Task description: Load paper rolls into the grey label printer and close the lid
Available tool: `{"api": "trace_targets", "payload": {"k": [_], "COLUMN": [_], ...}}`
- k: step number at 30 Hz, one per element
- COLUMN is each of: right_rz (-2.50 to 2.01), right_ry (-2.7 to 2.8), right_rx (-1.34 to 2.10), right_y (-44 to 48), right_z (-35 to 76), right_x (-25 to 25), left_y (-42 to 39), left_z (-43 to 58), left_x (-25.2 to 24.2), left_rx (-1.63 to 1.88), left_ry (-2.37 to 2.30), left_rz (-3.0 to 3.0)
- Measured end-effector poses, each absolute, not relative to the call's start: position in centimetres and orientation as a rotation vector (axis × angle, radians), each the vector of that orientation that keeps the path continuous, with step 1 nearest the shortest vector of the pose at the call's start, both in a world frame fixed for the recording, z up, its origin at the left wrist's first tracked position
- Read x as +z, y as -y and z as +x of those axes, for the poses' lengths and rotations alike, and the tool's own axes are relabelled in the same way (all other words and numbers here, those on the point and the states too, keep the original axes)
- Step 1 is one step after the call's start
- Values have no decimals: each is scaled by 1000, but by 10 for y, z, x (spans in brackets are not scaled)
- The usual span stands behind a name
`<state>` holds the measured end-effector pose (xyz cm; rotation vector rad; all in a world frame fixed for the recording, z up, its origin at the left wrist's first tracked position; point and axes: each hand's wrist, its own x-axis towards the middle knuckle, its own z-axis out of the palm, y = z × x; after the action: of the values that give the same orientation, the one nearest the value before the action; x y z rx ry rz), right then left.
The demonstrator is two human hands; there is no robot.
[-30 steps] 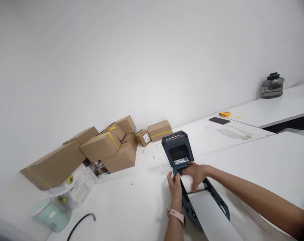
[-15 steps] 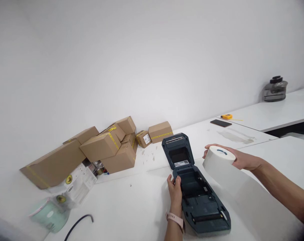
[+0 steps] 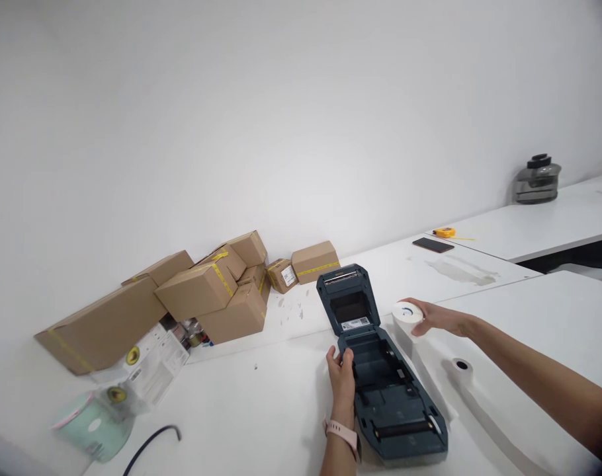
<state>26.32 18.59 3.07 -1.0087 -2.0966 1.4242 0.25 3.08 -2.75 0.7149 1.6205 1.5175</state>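
A dark blue-grey label printer point(image 3: 390, 390) lies on the white table with its lid point(image 3: 349, 301) hinged up and its inside bare. My left hand point(image 3: 341, 380) grips the printer's left edge near the hinge, thumb over the rim. Just right of the printer, my right hand point(image 3: 437, 317) is wrapped round a white label roll point(image 3: 406, 317) with its core facing up. A loose strip trails from this roll along the printer's side. Beneath my right forearm stands a smaller paper roll point(image 3: 462, 370) with a dark core, its long tail running toward me.
Taped cardboard boxes point(image 3: 234, 304) are piled at the left against the wall. A mint-green tub point(image 3: 100, 426) and a black cable point(image 3: 149, 443) lie front left. Farther right are a black phone point(image 3: 432, 245), a yellow tape measure point(image 3: 444, 233) and a clear grey jug point(image 3: 536, 185).
My right hand has lowered the label roll beside the printer and a little left. The smaller roll, hidden before, now shows. My left hand keeps its hold.
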Motion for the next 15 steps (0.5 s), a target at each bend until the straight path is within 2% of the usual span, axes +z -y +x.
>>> {"api": "trace_targets", "payload": {"k": [9,15], "right_rz": [-1009,-1008], "right_ry": [2120,1957], "right_rx": [1447,1491], "right_y": [-189,-189], "right_z": [248,303], "right_x": [1,-15], "left_y": [-33,-30], "left_z": [1,2], "left_x": [-30,-25], "left_rx": [1506,1502], "left_ry": [-1634,-1657], "left_rz": [723,712]}}
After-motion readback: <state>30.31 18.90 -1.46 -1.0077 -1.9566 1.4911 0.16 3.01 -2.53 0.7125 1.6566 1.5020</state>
